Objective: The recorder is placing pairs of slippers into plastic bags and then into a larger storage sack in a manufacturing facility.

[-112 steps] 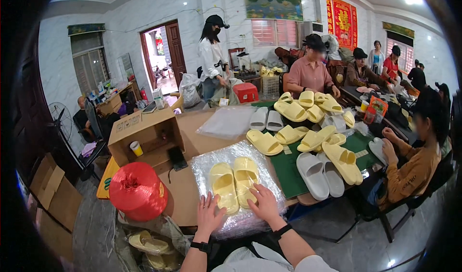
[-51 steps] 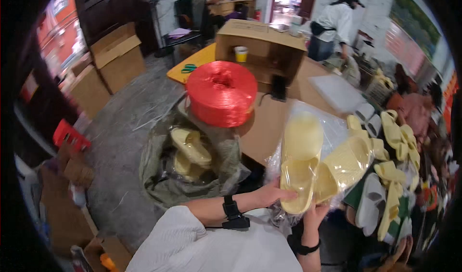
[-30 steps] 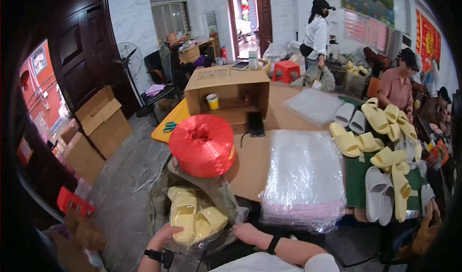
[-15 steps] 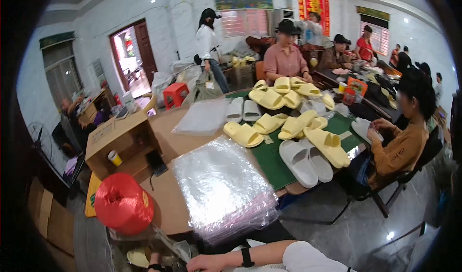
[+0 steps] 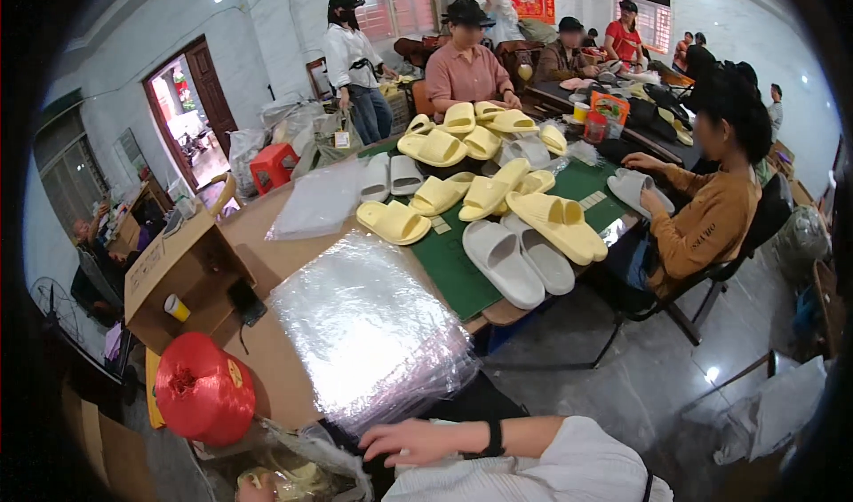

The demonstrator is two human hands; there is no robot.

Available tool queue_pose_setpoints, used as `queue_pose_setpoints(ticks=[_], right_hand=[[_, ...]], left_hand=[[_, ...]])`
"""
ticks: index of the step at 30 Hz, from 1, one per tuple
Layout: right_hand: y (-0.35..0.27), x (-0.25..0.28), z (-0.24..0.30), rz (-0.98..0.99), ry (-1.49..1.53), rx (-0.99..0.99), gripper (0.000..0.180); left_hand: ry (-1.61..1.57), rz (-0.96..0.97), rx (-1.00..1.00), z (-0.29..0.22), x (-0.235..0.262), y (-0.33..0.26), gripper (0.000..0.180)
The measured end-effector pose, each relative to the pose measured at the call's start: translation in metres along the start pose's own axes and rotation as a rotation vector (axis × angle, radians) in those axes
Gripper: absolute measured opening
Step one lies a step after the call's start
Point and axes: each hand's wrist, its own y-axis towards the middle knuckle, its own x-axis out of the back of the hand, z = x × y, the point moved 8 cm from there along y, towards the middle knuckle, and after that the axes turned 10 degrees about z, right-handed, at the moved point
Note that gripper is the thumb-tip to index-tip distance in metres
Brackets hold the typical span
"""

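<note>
Busy workshop, long table [image 5: 267, 262] strewn with yellow and grey slippers [image 5: 498, 204].
Head view: right hand [image 5: 404, 440], fingers spread, rests at the near edge of the stack of clear plastic bags [image 5: 369, 333]; left hand [image 5: 258, 487] (barely in frame, grip cannot be told) sits by the bagged slippers [image 5: 284, 477] below the red twine spool [image 5: 204, 386]. Advisable: peel one bag only.

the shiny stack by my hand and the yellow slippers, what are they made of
The stack of bags looks like thin clear plastic film, glossy: it glints white and wrinkles, with the brown table showing faintly through. The yellow slippers look like moulded foam or soft rubber, matte: thick, rounded, one-piece, no seams, though the exact compound cannot be told. The right hand rests at the stack's near edge.
</note>
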Motion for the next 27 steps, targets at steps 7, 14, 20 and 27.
queue_pose_setpoints(ticks=[7, 14, 20, 27], right_hand=[[-0.105, 0.165, 0.026, -0.609, -0.374, -0.374, 0.010], [-0.270, 0.334, 0.047, -1.293, -0.947, -0.700, 0.024], [-0.345, 0.421, -0.001, -1.185, -0.912, -1.318, 0.049], [-0.369, 0.439, -0.067, -1.162, -0.870, -1.458, 0.039]], left_hand=[[0.014, -0.327, -0.743, -0.186, 0.070, -0.109, 0.050], [0.076, 0.019, -1.067, -0.307, -0.010, -0.057, 0.069], [0.151, -0.050, -1.026, -0.331, -0.049, 0.019, 0.065], [0.013, 0.001, -1.009, -0.311, -0.101, 0.051, 0.065]])
